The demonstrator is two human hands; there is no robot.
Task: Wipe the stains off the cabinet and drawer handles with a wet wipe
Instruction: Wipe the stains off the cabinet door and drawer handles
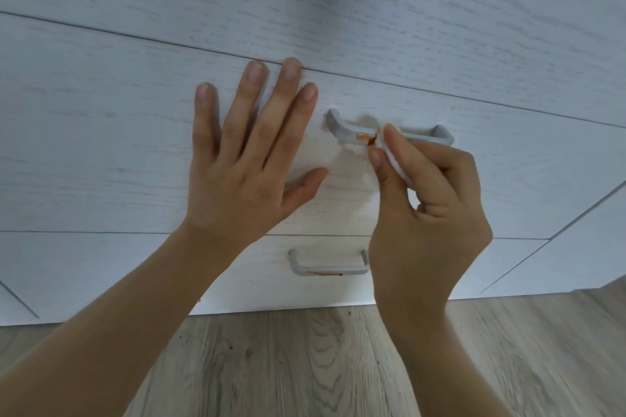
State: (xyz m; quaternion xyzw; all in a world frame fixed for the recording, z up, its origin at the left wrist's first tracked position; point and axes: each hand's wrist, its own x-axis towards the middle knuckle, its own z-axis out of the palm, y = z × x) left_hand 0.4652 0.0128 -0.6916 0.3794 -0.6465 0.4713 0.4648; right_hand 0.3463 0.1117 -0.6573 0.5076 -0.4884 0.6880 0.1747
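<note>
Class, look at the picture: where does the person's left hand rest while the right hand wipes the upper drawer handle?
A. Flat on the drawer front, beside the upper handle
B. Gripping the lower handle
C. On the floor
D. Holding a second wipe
A: the left hand lies open and flat on the drawer front, left of the upper handle, while the right hand presses the wet wipe on it.

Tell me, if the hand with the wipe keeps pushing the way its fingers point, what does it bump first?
Probably the upper handle: the right hand already presses its wipe against it, beside the stain.
</note>
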